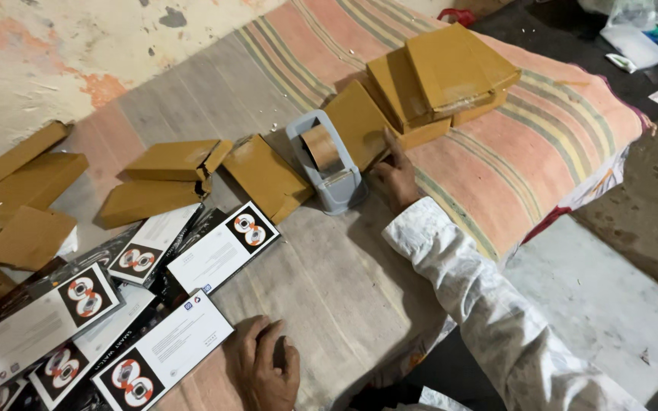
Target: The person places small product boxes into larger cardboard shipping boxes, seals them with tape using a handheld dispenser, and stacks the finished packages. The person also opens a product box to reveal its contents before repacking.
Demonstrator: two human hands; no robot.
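The right hand (395, 176) is reaching out with fingers stretched, its fingertips touching a brown wrapped parcel (357, 124) leaning just behind the grey tape dispenser (327, 164). The hand is lying right beside the dispenser, on the striped blanket (542, 144). The left hand (266, 371) is resting loosely curled, holding nothing, well in front of the dispenser, beside the printed boxes (163, 358)

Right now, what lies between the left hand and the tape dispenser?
In the head view, only bare striped cloth lies between the left hand and the grey tape dispenser; white printed boxes lie beside it.
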